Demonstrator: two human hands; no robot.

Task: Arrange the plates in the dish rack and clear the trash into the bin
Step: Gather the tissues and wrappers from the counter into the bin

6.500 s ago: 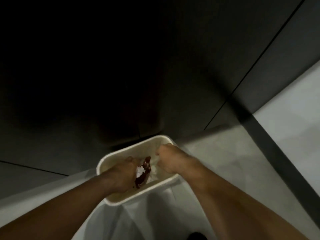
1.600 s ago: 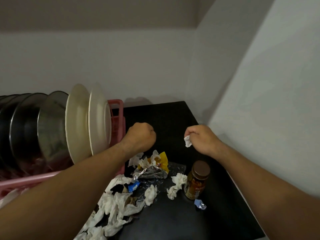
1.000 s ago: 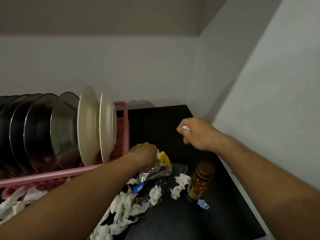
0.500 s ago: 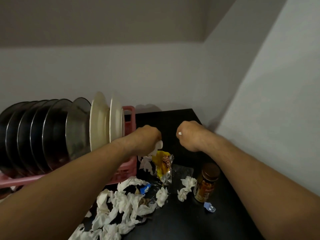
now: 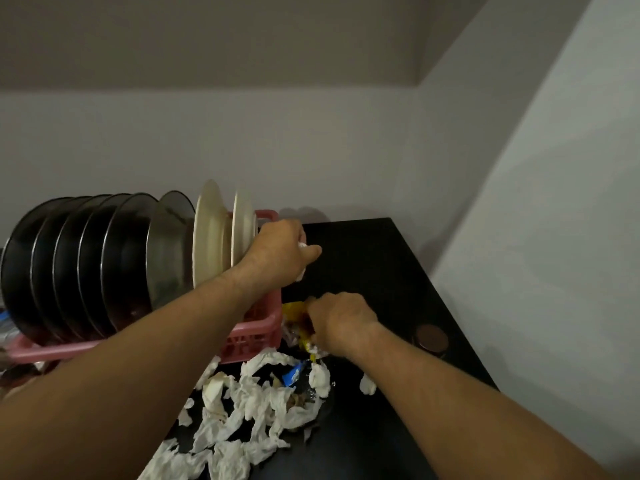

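Note:
A pink dish rack [image 5: 258,332] on the left holds several dark plates [image 5: 86,268] and two cream plates [image 5: 211,237] standing upright. My left hand [image 5: 278,252] is raised beside the cream plates, closed on a crumpled white tissue [image 5: 300,275]. My right hand [image 5: 341,322] is down on the black counter, gripping a yellow snack wrapper [image 5: 294,311]. Crumpled white tissues [image 5: 256,407] and a blue wrapper [image 5: 293,372] lie scattered in front of the rack. No bin is in view.
The black counter [image 5: 374,258] ends at white walls behind and on the right. A small brown-lidded jar [image 5: 431,337] stands right of my right hand. Some clutter sits at the far left edge behind the rack.
My left hand has lifted with a tissue up beside the cream plates. My right hand has dropped onto the yellow wrapper and closed on it. The view has tilted upward.

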